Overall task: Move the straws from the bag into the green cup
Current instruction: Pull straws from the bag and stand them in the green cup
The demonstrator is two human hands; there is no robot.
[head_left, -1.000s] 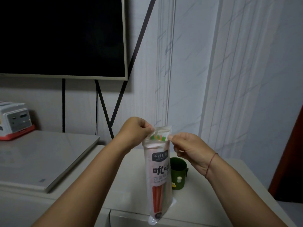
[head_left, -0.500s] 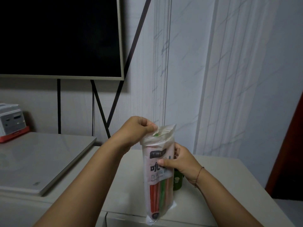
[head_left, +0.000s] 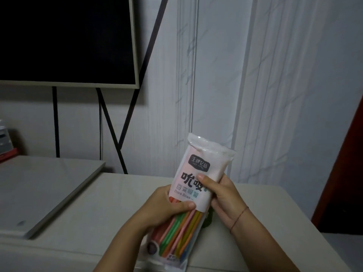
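Bag (head_left: pixel 198 173) of straws (head_left: pixel 182 230) tilted between both hands: left hand (head_left: pixel 163 209) grips lower half, right hand (head_left: pixel 220 195) clasps middle.

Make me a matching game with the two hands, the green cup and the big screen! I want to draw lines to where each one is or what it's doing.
Things:
1. left hand
2. right hand
3. green cup
4. screen

Clues:
A. has a red thread round its wrist
B. dark, up at the left
C. grips the bag low down, thumb by the coloured straws
D. almost hidden behind the bag

Pairs: 1-C, 2-A, 3-D, 4-B.
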